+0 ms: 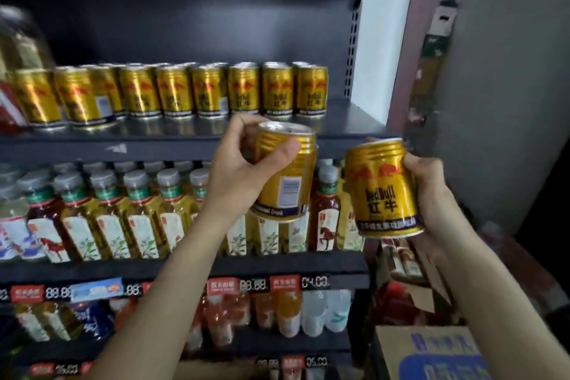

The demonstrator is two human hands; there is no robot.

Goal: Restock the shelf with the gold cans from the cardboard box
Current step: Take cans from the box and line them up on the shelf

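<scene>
My left hand (243, 163) grips a gold can (290, 191) just below the front edge of the dark top shelf (172, 140), its barcode side facing me. My right hand (431, 191) holds a second gold can (384, 191) to the right, red bulls and label facing me. A row of gold cans (172, 92) stands on the top shelf, reaching from the left to about the middle right. The shelf has bare room right of the last can. The cardboard box (431, 352) sits at the bottom right, only its top corner showing.
Tea bottles (108, 216) fill the shelf below, with price tags (253, 285) along its edge. More drinks (290, 311) stand lower down. A white side panel (382, 40) and a grey wall (509, 102) close off the right. Another open carton (410, 281) lies behind the box.
</scene>
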